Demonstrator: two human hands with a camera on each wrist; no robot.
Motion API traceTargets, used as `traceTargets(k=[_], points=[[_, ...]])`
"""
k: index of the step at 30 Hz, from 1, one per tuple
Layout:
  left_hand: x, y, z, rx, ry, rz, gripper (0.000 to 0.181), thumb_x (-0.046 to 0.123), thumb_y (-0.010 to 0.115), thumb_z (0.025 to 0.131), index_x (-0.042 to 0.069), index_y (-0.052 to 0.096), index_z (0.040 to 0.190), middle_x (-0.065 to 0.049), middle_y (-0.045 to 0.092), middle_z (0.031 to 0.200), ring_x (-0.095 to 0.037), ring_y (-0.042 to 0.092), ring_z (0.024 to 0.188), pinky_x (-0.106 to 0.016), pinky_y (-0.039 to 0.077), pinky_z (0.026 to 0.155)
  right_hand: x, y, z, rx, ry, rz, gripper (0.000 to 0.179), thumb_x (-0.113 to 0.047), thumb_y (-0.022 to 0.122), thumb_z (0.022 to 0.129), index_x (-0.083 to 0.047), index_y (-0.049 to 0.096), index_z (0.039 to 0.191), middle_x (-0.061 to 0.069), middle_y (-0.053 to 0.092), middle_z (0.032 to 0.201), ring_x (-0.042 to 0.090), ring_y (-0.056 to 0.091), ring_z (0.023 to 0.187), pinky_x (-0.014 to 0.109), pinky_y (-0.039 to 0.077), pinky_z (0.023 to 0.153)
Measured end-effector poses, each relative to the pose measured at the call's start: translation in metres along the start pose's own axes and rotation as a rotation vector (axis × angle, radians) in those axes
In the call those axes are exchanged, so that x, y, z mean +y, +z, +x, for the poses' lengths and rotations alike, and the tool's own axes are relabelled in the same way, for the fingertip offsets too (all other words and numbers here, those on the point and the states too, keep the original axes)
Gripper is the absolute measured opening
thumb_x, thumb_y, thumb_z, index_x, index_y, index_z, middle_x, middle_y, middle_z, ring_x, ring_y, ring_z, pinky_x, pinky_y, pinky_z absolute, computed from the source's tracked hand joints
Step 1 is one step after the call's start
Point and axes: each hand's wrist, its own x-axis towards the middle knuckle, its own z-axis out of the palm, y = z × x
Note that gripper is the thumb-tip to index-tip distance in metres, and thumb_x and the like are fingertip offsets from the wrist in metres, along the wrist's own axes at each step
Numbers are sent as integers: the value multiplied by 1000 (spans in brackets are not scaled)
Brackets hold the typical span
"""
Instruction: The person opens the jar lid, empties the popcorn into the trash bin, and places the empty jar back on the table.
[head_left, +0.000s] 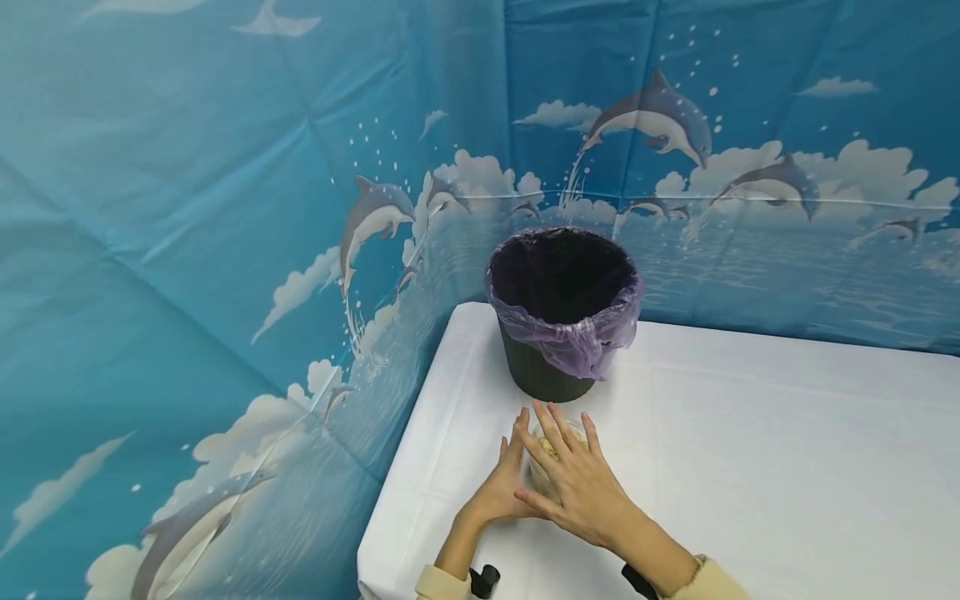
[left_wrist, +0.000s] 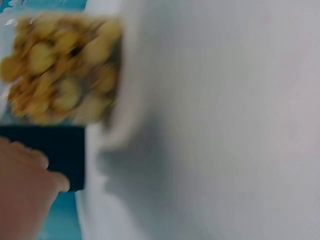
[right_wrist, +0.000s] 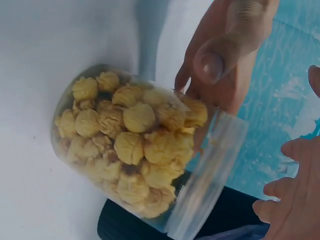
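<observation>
A clear plastic jar [right_wrist: 125, 130] of yellow popcorn stands on the white tabletop, its clear lid [right_wrist: 210, 175] on top. In the head view both hands partly cover it. My left hand [head_left: 501, 487] is at the jar's left side with fingers extended; whether it touches the wall I cannot tell. Over the lid is my right hand [head_left: 588, 487], fingers spread. In the right wrist view its fingers [right_wrist: 292, 185] stand apart from the lid. The left wrist view is blurred, with the popcorn [left_wrist: 62, 65] at upper left and left-hand fingers [left_wrist: 30, 160] below it.
Just beyond the jar stands a dark bin [head_left: 536, 371] lined with a purple bag [head_left: 588, 342]. The white tabletop [head_left: 787, 450] stretches to the right. A blue dolphin-print curtain [head_left: 225, 250] hangs behind and along the left edge.
</observation>
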Motion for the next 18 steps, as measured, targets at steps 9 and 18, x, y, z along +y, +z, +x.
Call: traceTargets(k=[9,18], points=[[-7,29,6,133,21,1,130,30,85,82,-3,-13,160,-16,-18,172,-51,9,156,-80,8,117,7,15,-2,-33,7,-41,73,-66,48,100,-17,51,153,20,34,166,44,38,150,75,31,112],[-9,43,14,232,-25,-57,112,32,78,87,10,2,166,-13,12,174,-41,33,154,-60,33,123,12,26,-3,-69,29,-88,67,-53,60,99,-16,50,154,22,36,165,49,40,147,75,37,109]])
